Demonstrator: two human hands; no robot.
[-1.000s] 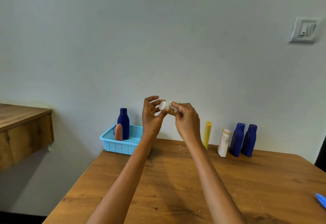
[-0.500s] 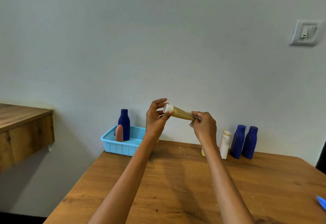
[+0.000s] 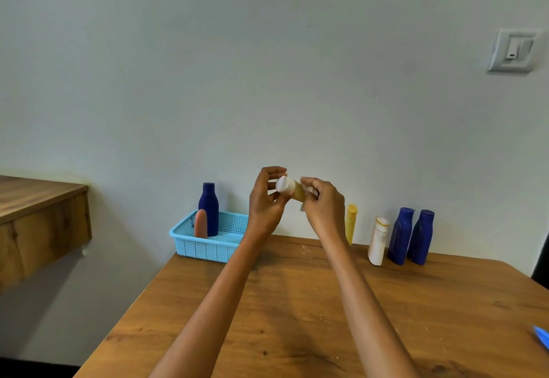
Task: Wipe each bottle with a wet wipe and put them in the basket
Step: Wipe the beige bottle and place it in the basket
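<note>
A small olive-yellow bottle [image 3: 298, 191] with a white cap is held up in the air above the table's far edge. My left hand [image 3: 265, 200] pinches its cap end. Around its body my right hand [image 3: 323, 206] presses a wet wipe [image 3: 307, 189], of which only a white scrap shows between the fingers. The light blue basket [image 3: 190, 245] stands at the table's far left corner, with a dark blue bottle [image 3: 208, 208] and a salmon bottle [image 3: 201, 224] upright in it.
Against the wall on the wooden table [image 3: 297, 318] stand a yellow bottle [image 3: 351, 223], a white bottle [image 3: 378, 241] and two dark blue bottles [image 3: 400, 236] [image 3: 421, 238]. A blue object [image 3: 542, 337] pokes in at the right edge. A wooden shelf [image 3: 38, 220] juts out at left.
My right hand slid along the bottle out to its far end half a second ago and has come back close to the cap. The left hand stayed on the cap.
</note>
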